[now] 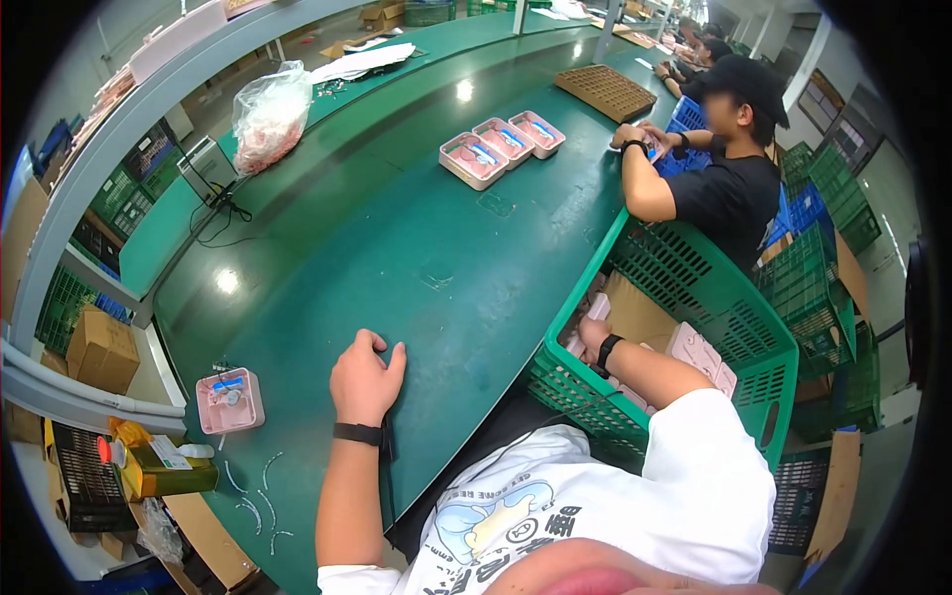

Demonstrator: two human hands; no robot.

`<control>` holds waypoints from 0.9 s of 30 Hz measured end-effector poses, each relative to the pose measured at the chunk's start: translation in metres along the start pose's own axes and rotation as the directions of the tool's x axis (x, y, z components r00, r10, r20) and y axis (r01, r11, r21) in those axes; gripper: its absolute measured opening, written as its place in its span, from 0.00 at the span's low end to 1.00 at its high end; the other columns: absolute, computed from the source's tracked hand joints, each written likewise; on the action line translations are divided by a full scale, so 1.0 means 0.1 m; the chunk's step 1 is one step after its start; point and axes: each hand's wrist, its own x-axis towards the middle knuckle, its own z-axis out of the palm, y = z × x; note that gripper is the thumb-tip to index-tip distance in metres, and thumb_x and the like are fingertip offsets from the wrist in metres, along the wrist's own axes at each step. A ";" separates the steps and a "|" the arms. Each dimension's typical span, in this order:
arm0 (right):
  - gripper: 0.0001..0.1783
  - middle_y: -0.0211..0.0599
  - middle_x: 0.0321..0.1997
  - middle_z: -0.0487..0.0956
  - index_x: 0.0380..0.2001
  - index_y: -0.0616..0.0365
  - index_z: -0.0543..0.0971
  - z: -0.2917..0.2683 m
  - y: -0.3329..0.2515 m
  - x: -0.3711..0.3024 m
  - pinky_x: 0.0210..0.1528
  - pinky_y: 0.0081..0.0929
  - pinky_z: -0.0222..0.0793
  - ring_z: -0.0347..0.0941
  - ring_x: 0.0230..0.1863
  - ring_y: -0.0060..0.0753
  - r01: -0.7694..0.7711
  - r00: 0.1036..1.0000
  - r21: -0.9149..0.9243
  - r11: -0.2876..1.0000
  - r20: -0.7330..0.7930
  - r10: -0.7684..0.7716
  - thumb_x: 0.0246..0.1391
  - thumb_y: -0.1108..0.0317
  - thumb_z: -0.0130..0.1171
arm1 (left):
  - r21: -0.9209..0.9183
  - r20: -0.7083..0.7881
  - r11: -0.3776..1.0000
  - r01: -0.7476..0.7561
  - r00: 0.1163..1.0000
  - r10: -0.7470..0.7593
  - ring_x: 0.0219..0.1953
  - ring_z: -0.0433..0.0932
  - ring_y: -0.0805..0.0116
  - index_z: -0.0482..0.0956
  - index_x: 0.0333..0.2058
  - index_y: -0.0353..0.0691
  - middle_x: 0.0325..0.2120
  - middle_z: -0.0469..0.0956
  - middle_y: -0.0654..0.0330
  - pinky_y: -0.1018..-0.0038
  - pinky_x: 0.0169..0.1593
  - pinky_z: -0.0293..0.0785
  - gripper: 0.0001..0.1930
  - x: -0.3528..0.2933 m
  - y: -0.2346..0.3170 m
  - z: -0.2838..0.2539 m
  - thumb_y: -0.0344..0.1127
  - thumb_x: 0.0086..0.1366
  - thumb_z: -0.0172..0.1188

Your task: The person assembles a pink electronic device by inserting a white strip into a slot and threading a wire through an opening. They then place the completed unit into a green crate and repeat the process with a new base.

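Note:
My left hand (365, 385) rests on the green tabletop, fingers loosely curled and thumb apart, with nothing visible in it. On the right, my right hand (594, 338) reaches into a green plastic crate (694, 260). Its fingers close on a pink plastic casing (599, 306), though the fingertips are partly hidden. More pink casings (701, 359) lie in the crate beside my forearm. Left of my left hand stands an open pink casing (230, 402) with blue and white parts inside. Farther off, three similar pink casings (479, 162) sit in a row.
Curved clear strips (252, 511) and a yellow bottle (164, 468) with a red cap are at the near left. Across the table lie a plastic bag (271, 119) and a brown compartment tray (606, 91). A co-worker (729, 183) in black works beyond the crate.

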 end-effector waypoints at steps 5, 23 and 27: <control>0.38 0.55 0.59 0.86 0.74 0.64 0.73 0.02 0.00 0.27 0.50 0.69 0.89 0.90 0.51 0.62 -0.167 0.982 0.016 0.986 0.096 0.165 0.77 0.43 0.59 | 0.014 -0.021 1.000 -0.024 0.999 0.024 0.33 0.88 0.53 0.83 0.41 0.43 0.25 0.85 0.59 0.56 0.38 0.81 0.18 0.06 0.00 0.01 0.51 0.70 0.75; 0.39 0.44 0.55 0.91 0.64 0.54 0.84 -1.07 -1.08 -0.84 0.59 0.51 0.88 0.91 0.51 0.50 -0.191 0.823 0.368 0.910 0.565 -0.056 0.78 0.33 0.42 | -0.013 0.034 0.997 0.070 0.997 -0.070 0.32 0.88 0.56 0.83 0.41 0.44 0.25 0.85 0.61 0.57 0.38 0.81 0.18 0.01 0.04 -0.05 0.52 0.71 0.75; 0.32 0.38 0.46 0.91 0.61 0.55 0.84 -1.41 -1.93 -1.88 0.52 0.41 0.89 0.91 0.46 0.42 0.042 0.755 0.534 0.845 0.536 -0.376 0.73 0.40 0.51 | -0.015 0.122 0.998 0.067 0.990 -0.065 0.33 0.88 0.58 0.83 0.47 0.42 0.28 0.86 0.60 0.58 0.39 0.83 0.20 0.01 0.14 -0.15 0.50 0.70 0.76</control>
